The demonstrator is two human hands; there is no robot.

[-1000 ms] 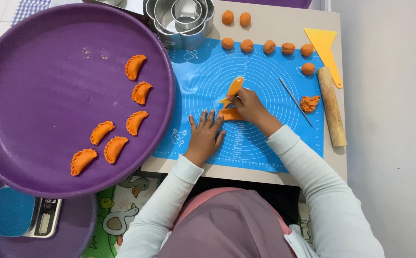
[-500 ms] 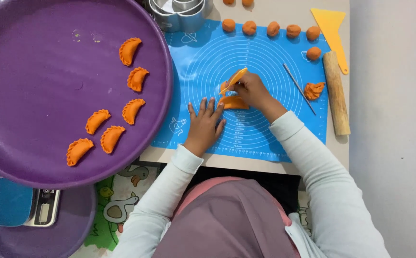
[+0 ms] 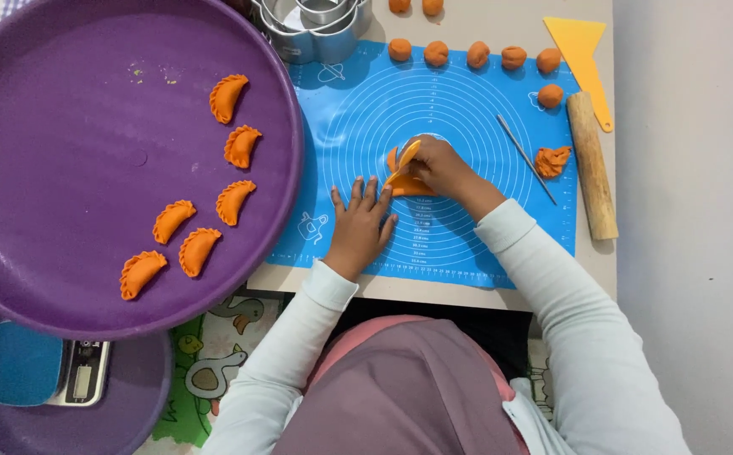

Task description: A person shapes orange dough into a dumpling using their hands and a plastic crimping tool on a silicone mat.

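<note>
My right hand (image 3: 439, 166) grips an orange hinged dumpling press (image 3: 403, 171) that lies half open on the blue silicone mat (image 3: 467, 126). My left hand (image 3: 359, 221) rests flat on the mat just left of the press, fingers spread, holding nothing. Several orange crescent dumplings (image 3: 228, 97) lie on the big purple tray (image 3: 63, 152) to the left. A row of orange dough balls (image 3: 477, 55) sits along the mat's far edge.
Metal ring cutters (image 3: 316, 21) stand at the top of the mat. A wooden rolling pin (image 3: 592, 164), a yellow scraper (image 3: 583, 46), a thin metal stick (image 3: 525, 158) and a dough scrap (image 3: 551, 160) lie right. A kitchen scale (image 3: 46, 375) sits bottom left.
The view has shifted slightly, so everything sits a little higher in the frame. My right hand stays on the press and my left hand remains flat on the mat.
</note>
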